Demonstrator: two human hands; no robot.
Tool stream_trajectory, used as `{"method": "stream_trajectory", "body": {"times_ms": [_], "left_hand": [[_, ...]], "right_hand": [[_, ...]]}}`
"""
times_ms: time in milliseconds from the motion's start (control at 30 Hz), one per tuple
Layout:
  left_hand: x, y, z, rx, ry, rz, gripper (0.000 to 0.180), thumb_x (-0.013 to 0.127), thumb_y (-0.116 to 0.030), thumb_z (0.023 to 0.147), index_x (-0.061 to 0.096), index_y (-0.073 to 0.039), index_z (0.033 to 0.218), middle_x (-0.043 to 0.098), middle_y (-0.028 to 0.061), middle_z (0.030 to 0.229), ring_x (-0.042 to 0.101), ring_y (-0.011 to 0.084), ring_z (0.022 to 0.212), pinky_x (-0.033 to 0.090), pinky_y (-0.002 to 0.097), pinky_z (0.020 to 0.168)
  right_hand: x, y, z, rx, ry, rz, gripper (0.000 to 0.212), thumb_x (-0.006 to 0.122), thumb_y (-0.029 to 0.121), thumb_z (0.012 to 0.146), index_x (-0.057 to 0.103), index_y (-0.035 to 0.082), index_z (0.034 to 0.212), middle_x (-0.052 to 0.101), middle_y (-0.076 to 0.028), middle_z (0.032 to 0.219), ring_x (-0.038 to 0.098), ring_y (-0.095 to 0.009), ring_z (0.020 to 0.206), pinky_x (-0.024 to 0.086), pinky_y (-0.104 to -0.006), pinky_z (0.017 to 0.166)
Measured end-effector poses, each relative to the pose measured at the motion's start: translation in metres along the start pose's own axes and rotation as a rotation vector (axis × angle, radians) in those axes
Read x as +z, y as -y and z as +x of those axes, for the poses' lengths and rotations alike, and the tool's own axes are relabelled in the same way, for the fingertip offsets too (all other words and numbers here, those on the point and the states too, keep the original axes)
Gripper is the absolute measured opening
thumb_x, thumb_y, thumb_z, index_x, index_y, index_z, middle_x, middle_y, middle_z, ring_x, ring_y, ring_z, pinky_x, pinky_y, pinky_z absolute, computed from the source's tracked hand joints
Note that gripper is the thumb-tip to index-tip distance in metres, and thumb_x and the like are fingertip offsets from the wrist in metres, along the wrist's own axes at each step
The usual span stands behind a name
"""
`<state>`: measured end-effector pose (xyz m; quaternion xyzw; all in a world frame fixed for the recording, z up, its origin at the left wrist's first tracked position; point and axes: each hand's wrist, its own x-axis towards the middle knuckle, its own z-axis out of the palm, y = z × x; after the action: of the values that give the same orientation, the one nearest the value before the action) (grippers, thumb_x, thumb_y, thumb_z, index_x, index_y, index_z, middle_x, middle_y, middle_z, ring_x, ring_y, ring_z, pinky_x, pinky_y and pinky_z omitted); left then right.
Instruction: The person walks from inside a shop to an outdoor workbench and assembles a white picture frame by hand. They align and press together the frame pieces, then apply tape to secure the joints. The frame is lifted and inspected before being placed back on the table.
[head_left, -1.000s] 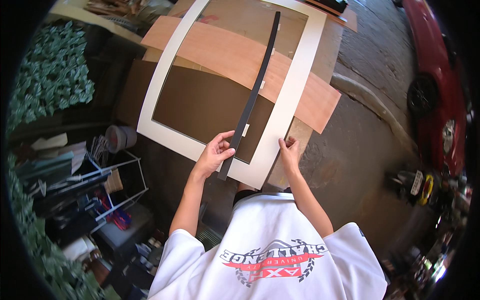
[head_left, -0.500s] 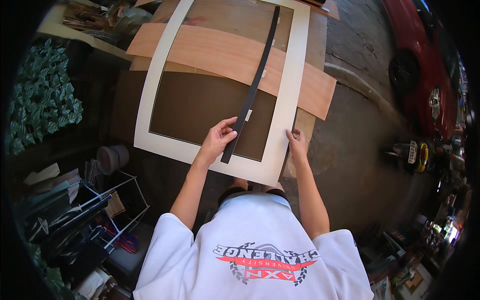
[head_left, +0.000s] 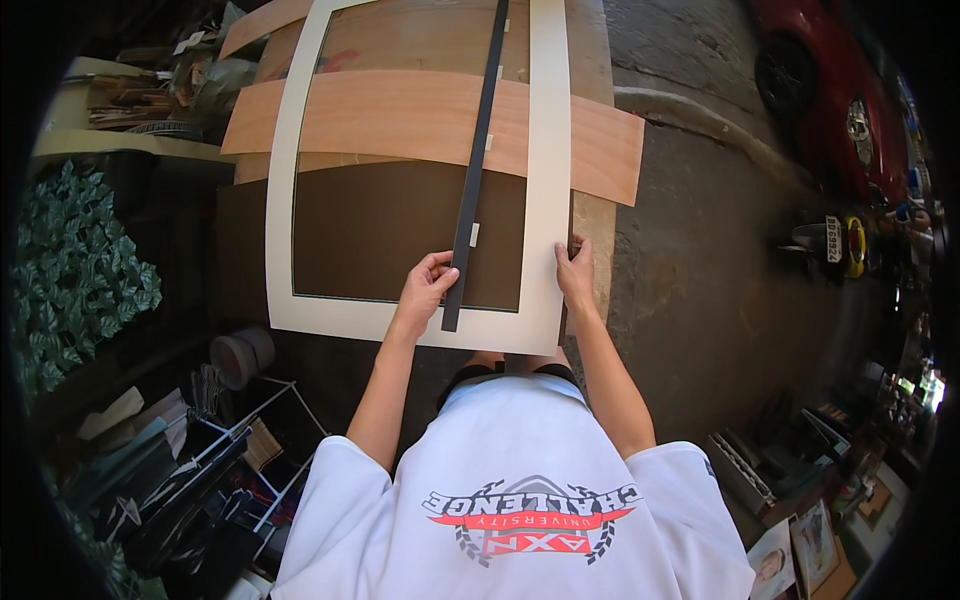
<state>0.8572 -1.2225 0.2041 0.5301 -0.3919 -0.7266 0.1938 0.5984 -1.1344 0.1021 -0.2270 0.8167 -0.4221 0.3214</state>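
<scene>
A long, thin black strip (head_left: 467, 200) with small pale tabs along its right side runs lengthwise over the opening of a large white rectangular frame (head_left: 548, 150). My left hand (head_left: 428, 288) pinches the strip near its lower end, thumb and fingers closed on its left edge. The frame's right edge is gripped by my right hand (head_left: 575, 268), with the thumb on top and the fingers partly hidden at the side. Through the opening show a dark brown panel (head_left: 390, 225) and a light wood strip (head_left: 400, 115) lying crosswise.
A brown board (head_left: 595, 225) lies beneath the frame. To the left are leafy greenery (head_left: 85, 280), round pots (head_left: 242, 357) and a white metal rack (head_left: 255, 470). A red car (head_left: 830, 100) and a motorcycle (head_left: 835, 240) stand right; framed pictures (head_left: 790, 550) lean at lower right.
The frame and black strip have shifted left in view, and the strip now stands closer to upright. Both hands keep their hold. The whole view has also turned a little.
</scene>
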Motion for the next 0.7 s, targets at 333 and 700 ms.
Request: {"method": "stream_trajectory", "body": {"times_ms": [333, 700], "left_hand": [[0.028, 0.041, 0.037, -0.063, 0.154, -0.067, 0.014, 0.063, -0.019, 0.097, 0.064, -0.008, 0.106, 0.068, 0.0005, 0.103, 0.063, 0.0095, 0.096, 0.048, 0.0289, 0.088], [0.056, 0.031, 0.048, -0.105, 0.076, -0.014, 0.011, 0.058, -0.013, 0.099, 0.058, -0.005, 0.107, 0.07, 0.0083, 0.098, 0.069, 0.0163, 0.087, 0.056, 0.0306, 0.074]], "right_hand": [[-0.044, 0.025, 0.052, -0.029, -0.009, 0.161, 0.028, 0.057, 0.019, 0.099, 0.06, -0.003, 0.116, 0.068, -0.013, 0.098, 0.065, -0.02, 0.091, 0.052, -0.0331, 0.082], [0.001, 0.029, 0.05, 0.022, 0.055, -0.096, 0.045, 0.068, 0.027, 0.091, 0.058, -0.008, 0.118, 0.059, -0.022, 0.116, 0.063, -0.031, 0.099, 0.05, -0.0396, 0.091]]}}
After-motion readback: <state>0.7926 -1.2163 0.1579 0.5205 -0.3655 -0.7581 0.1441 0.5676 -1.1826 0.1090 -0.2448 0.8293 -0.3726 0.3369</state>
